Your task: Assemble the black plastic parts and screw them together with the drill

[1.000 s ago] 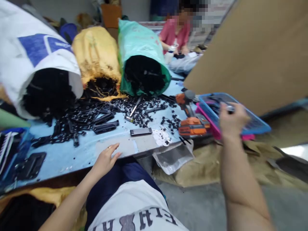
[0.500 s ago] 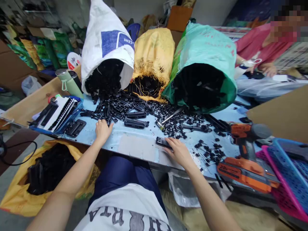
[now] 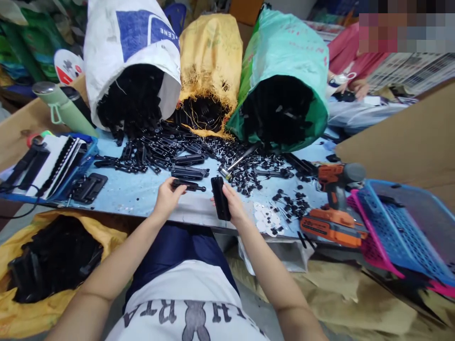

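1. Gripping an oblong black piece [image 3: 220, 199], our right hand [image 3: 233, 206] holds it raised over the counter [image 3: 124, 190], near the front edge; half a second ago it lay there.
2. Pinched on a slim black bar [image 3: 188, 185], our left hand [image 3: 166, 198] has left the edge of the heap of parts [image 3: 152, 146]: each hand now carries one.
3. We see the oblong black piece straight-sided, the slim black bar knobbed at one end.

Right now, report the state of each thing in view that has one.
Left hand: closed on thin black part
Right hand: closed around long black piece
White sack: open, black parts inside
Middle yellow sack: open, frayed mouth
Green sack: open, dark contents
Orange drill: upright, unheld
Green flask: capped
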Available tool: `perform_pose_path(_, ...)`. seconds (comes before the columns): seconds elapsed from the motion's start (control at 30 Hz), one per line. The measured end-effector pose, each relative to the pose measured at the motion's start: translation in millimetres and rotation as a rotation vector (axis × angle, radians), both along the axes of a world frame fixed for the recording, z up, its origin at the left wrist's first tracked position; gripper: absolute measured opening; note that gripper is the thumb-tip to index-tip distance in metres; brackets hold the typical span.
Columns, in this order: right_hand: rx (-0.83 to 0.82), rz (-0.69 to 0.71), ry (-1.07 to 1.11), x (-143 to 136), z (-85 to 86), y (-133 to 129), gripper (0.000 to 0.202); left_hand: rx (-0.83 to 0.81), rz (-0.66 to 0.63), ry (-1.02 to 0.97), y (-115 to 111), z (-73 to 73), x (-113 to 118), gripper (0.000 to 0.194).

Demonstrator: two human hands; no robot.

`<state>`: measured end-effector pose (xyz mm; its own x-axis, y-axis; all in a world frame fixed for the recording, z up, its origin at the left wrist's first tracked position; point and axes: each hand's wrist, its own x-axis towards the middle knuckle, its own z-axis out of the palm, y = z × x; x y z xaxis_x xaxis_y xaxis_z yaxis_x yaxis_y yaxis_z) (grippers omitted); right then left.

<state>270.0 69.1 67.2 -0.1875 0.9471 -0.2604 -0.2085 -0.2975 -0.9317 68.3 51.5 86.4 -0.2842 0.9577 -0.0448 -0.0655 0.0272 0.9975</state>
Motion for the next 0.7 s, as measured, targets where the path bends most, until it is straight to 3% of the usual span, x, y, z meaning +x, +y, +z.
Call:
perform_pose_path(0.1,-0.102,0.008,0.113,-14,3.2,-3,0.044,-0.118,-0.043,-0.259,-2,7.3,30,0.023)
perform_pose_path(0.2,-0.073,0.040,0.112,-18,6.0,-5,0.048,-0.208,-0.033,-0.344,-3,10.6,40,0.022)
perform_pose_path(0.3,0.048,0.102,0.059,-17,9.8,-9,0.047,-0.219,-0.023,-0.342,-5,13.1,37,0.020)
perform_pose_path(0.47,0.125,0.160,0.012,-12,15.0,-14,0.041,-0.097,-0.206,-0.310,-11,14.9,34,0.026)
perform_pose_path(0.7,0.226,0.269,-0.064,-15,7.9,-21,0.049,-0.053,-0.119,-0.090,-12,3.0,45,0.028)
